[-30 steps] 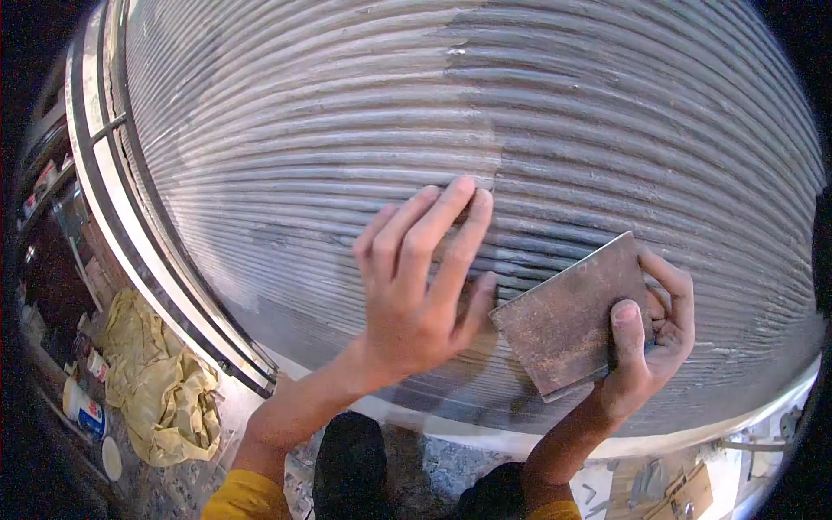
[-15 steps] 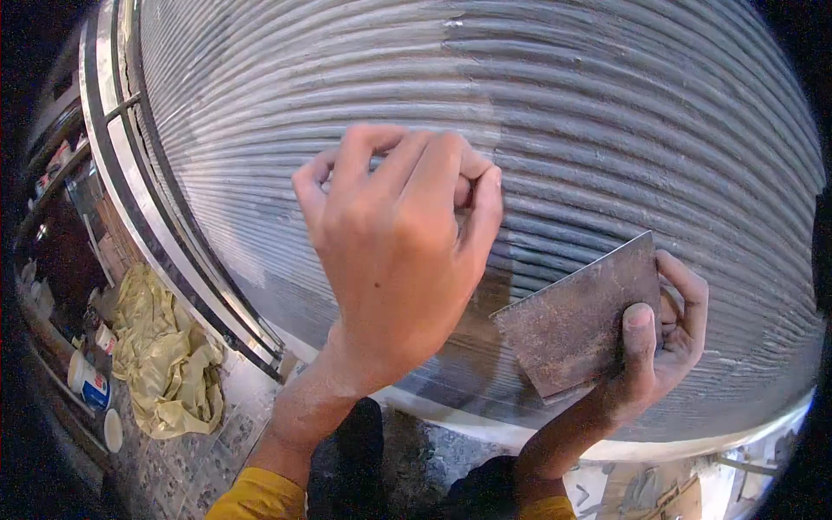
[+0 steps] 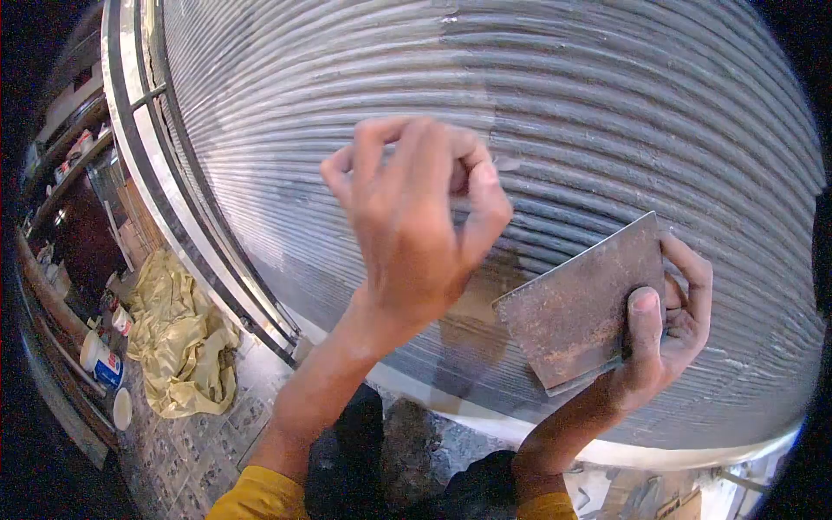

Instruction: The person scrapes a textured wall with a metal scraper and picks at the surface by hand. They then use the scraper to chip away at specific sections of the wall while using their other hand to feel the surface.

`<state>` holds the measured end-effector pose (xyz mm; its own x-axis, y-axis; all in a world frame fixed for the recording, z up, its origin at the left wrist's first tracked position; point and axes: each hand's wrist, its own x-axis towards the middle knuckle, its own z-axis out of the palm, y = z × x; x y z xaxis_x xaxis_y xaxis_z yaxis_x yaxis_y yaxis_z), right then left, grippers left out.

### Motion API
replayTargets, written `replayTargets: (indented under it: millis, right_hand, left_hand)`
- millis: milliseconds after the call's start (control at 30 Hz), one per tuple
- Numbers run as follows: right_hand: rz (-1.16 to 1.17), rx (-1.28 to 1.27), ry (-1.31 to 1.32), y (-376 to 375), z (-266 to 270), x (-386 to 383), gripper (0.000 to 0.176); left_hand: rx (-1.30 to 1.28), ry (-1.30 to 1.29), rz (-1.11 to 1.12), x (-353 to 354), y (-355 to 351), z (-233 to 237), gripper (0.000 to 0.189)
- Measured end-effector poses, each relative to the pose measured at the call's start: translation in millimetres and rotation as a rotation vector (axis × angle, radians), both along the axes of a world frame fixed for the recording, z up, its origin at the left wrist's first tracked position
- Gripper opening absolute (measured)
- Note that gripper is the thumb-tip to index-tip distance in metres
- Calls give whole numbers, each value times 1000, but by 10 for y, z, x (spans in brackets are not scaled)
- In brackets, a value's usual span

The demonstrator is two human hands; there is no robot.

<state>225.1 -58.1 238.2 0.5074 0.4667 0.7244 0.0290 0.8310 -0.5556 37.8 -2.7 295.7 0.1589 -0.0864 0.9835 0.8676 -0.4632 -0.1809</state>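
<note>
A grey wall with rows of raised ridges (image 3: pixel 598 130) fills the view ahead of me. My left hand (image 3: pixel 416 208) is raised in front of it, slightly blurred, with the back towards me and fingers bent into a pinch. A small pale scrap (image 3: pixel 506 163) shows beside the fingertips; I cannot make out what it is or whether they grip it. Lower right, my right hand (image 3: pixel 663 334) holds a flat, rusty metal scraper (image 3: pixel 585 308) by its right side, thumb on the near face. Another thin edge shows beneath the scraper's lower side.
A metal-and-black frame (image 3: pixel 186 208) borders the wall on the left. Beyond it a crumpled gold sheet (image 3: pixel 178 338) lies on the patterned tile floor (image 3: pixel 195 446), near a white-and-blue tub (image 3: pixel 101 360). Shelves with clutter stand far left. A cardboard piece (image 3: pixel 680 504) lies bottom right.
My left hand has shifted slightly right, still pinched. The scraper in my right hand has risen a little. The view has turned slightly, so the frame and gold sheet sit further right.
</note>
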Motion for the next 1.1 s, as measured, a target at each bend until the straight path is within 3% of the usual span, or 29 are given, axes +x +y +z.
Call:
replayTargets:
  millis: [67,367,567,800,1100]
  right_hand:
    - [8,-7,8,-2,-13,22,54]
    - [20,-21,-10,-27,-5,22,51]
    - [37,20,-21,2,-6,23,51]
    - [1,10,-29,30,-23,8,50]
    - [-7,58,8,44,-27,-55,53]
  left_hand:
    - [-9,-32,-113,-83,-125,42,7]
    - [-115,60,-55,-198,-39,-35,19]
    - [26,90,-39,-180,28,-96,16]
    - [-55,85,-52,-126,36,22,10]
    - [-37,318,-230,-323,110,-12,11]
